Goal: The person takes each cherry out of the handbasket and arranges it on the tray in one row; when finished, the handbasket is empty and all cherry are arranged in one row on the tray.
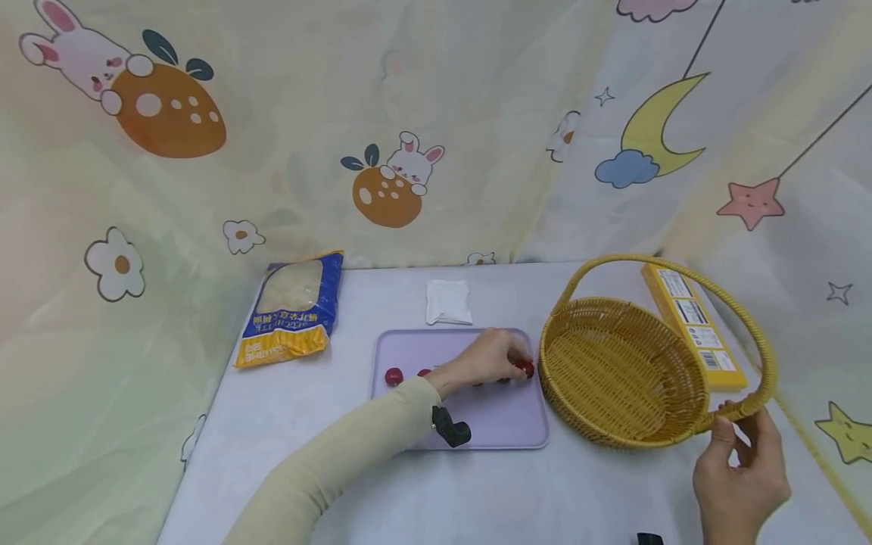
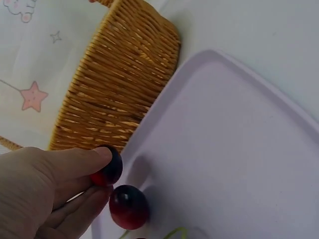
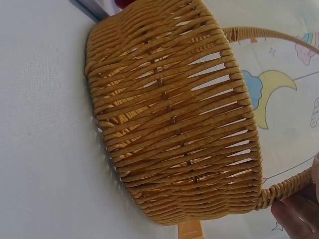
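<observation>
My left hand (image 1: 485, 357) is over the right part of a lilac tray (image 1: 500, 424). Thumb and fingers pinch a dark red cherry (image 2: 109, 169) at the tray's edge, close to the wicker basket (image 1: 616, 371). Beneath it in the left wrist view, another cherry (image 2: 129, 208) lies on the tray with thin green stems nearby. More cherries lie in a row, one of them a red cherry (image 1: 393, 376) at the left; my hand and sleeve partly hide others. At the near right, my right hand (image 1: 742, 473) grips the lower end of the basket's arched handle (image 1: 768, 363). Inside, the basket holds nothing visible.
A blue and yellow pasta bag (image 1: 289, 310) lies at the back left. Behind the tray sits a small white packet (image 1: 448, 302). A yellow box (image 1: 698, 333) lies right of the basket, partly behind its handle. Patterned cloth (image 1: 286, 189) hangs around the table.
</observation>
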`<state>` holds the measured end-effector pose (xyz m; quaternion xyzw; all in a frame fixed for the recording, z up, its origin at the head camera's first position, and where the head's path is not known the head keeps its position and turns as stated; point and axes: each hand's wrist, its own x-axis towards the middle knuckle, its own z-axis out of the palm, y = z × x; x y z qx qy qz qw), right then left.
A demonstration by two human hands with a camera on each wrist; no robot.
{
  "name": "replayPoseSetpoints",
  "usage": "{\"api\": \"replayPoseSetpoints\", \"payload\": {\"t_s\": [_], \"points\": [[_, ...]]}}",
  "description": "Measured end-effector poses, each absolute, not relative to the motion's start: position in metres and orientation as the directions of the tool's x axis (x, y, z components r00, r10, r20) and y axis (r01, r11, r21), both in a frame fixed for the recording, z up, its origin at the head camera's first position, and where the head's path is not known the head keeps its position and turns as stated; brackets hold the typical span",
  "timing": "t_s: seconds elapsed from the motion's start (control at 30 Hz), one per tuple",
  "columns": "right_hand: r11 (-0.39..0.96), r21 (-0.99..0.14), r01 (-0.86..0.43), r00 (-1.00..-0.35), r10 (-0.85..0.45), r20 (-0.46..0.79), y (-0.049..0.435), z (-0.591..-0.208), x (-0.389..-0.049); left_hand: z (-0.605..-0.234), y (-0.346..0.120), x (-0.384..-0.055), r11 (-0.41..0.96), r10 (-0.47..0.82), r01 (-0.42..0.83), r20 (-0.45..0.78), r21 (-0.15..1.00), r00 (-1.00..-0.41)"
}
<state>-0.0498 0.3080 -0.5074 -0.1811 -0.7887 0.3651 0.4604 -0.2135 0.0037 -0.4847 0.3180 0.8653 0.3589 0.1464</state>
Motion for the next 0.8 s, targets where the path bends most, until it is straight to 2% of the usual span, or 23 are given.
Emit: {"api": "replayPoseSetpoints", "payload": {"t_s": [0.63,0.77,0.8], "points": [[0.673,-0.738,-0.050,-0.530,0.608,0.591,0.303,-0.509,-0.053,-0.504,-0.001,-0.214,0.540,0.675,0.476,-0.020,0.694,-0.737],[0.676,-0.734,-0.056,-0.513,0.611,0.602,0.294,-0.502,-0.049,-0.495,-0.005,-0.212,0.570,0.665,0.475,-0.038,0.671,-0.746],[0.685,-0.726,-0.059,-0.487,0.615,0.620,0.288,-0.499,-0.048,-0.492,-0.007,-0.212,0.579,0.658,0.470,-0.041,0.666,-0.752]]}}
